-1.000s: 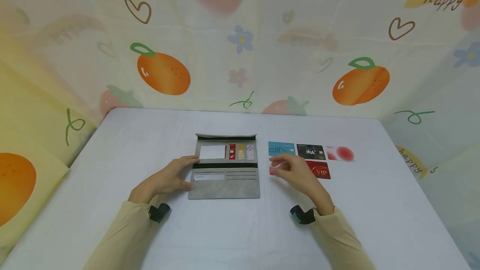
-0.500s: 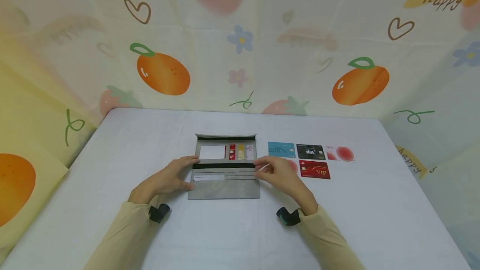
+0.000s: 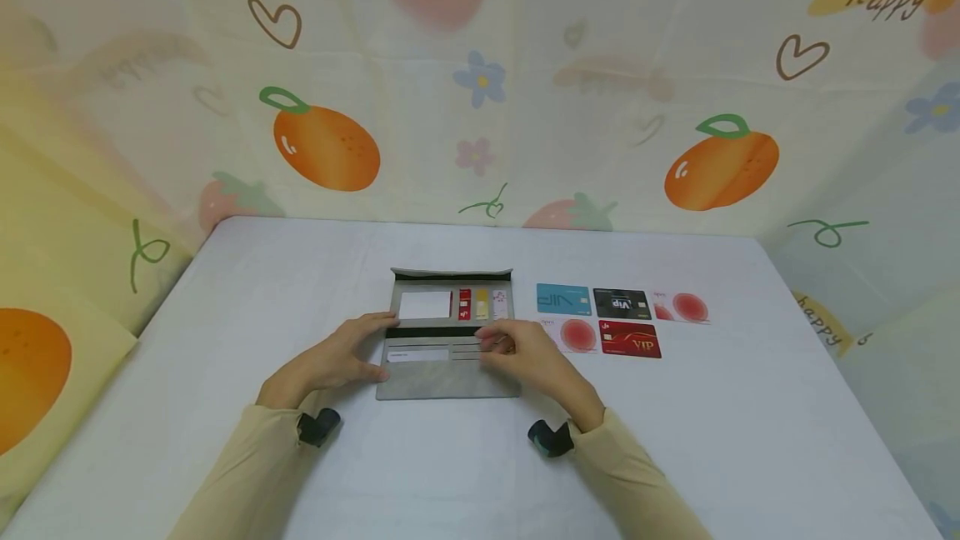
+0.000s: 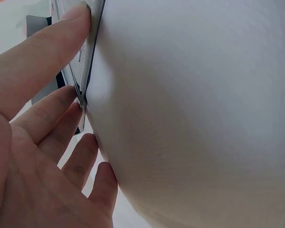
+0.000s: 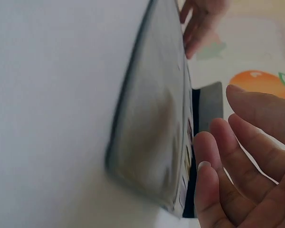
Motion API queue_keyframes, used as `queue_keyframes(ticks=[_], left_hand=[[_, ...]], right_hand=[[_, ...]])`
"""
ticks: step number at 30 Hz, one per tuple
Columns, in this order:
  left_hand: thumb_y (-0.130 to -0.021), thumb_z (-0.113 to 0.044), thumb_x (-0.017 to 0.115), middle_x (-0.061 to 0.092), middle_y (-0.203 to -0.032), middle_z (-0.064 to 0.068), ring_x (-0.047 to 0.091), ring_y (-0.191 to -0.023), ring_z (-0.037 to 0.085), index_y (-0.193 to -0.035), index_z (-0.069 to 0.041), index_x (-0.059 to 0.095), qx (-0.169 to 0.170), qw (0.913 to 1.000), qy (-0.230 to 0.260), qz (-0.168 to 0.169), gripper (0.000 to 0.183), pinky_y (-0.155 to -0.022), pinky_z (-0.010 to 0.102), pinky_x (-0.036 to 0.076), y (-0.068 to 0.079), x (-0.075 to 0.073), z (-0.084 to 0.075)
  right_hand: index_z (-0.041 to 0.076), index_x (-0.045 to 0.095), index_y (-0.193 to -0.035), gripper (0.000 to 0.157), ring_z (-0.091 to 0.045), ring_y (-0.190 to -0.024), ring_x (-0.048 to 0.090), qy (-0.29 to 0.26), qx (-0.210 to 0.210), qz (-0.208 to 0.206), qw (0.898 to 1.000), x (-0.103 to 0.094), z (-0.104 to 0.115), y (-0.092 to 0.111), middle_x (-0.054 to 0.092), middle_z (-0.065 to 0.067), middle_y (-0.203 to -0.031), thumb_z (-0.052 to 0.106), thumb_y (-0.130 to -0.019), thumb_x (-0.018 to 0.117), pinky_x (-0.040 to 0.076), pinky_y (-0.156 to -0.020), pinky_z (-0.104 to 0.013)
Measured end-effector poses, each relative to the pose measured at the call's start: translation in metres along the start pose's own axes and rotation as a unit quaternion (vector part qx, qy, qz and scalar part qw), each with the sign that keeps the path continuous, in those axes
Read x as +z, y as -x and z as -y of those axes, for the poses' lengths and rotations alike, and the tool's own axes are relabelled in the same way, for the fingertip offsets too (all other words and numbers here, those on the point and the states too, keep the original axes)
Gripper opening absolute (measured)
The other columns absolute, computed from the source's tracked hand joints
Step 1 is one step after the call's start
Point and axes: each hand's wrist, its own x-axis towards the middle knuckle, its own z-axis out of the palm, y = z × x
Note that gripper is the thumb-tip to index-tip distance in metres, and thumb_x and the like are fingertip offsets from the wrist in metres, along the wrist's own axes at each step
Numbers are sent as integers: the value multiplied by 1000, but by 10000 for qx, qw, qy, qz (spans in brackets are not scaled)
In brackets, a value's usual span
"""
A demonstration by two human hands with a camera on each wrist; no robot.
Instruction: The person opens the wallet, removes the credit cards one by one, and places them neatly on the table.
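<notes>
A grey wallet (image 3: 420,383) lies unfolded on the table. Its upper half has a white card (image 3: 424,304) at the left and a red card (image 3: 465,304), a yellow card (image 3: 482,304) and a pink-patterned card (image 3: 500,304) side by side. My left hand (image 3: 337,357) touches its left edge, thumb on the lower flap, as the left wrist view confirms. My right hand (image 3: 536,357) hovers over the right-hand slots of the lower half, fingers loosely bent. In the right wrist view its thumb stands apart from the fingers and nothing shows between them.
Right of the wallet lie a blue VIP card (image 3: 562,300), a black VIP card (image 3: 620,304), a red VIP card (image 3: 630,340) and two white cards with pink circles, one far right (image 3: 688,307), one lower left (image 3: 577,336). A printed cloth (image 3: 420,107) hangs behind the table.
My right hand has moved left from above the loose cards to over the wallet's lower right slots, uncovering the lower pink-circle card. The left hand and the wallet look unmoved.
</notes>
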Motion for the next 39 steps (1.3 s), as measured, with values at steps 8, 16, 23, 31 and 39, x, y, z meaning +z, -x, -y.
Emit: queue_keyframes(ticks=[8,16,23,31,39], left_hand=[[-81,-14,79,31,-158,24,23,-144,53,-147,0,42,10,10000,-32,-6,77,-114,70,22,0,0,2],[-81,-14,79,30,-159,23,21,-145,53,-147,-1,42,-35,10000,28,21,77,-114,71,21,0,0,2],[-81,-14,80,28,-160,23,18,-147,52,-148,-2,41,-111,9998,168,61,78,-115,70,19,1,-2,-3],[-81,-14,79,29,-159,23,19,-146,52,-148,-2,41,-92,9998,159,79,78,-115,70,19,0,-2,-2],[-82,-15,79,28,-160,23,18,-146,52,-148,-2,41,-79,9998,171,92,78,-114,71,19,0,-3,-1]], right_hand=[[1,69,-114,29,-14,-87,68,-109,-328,212,9992,15,5,-4,73,-9,-104,10,-87,74,55,-79,-20],[4,70,-116,30,-13,-88,67,144,-453,330,9983,24,8,-11,73,-6,-105,13,-88,75,54,-80,-19],[6,71,-115,28,-13,-91,66,423,-467,415,9972,30,12,-16,73,-4,-108,14,-89,74,54,-81,-23],[9,72,-115,29,-14,-92,62,784,-393,502,9949,36,15,-23,70,-3,-105,21,-88,75,53,-82,-26],[11,73,-114,34,-14,-96,62,1365,-233,554,9888,40,20,-29,68,-3,-107,31,-87,76,53,-86,-29]])
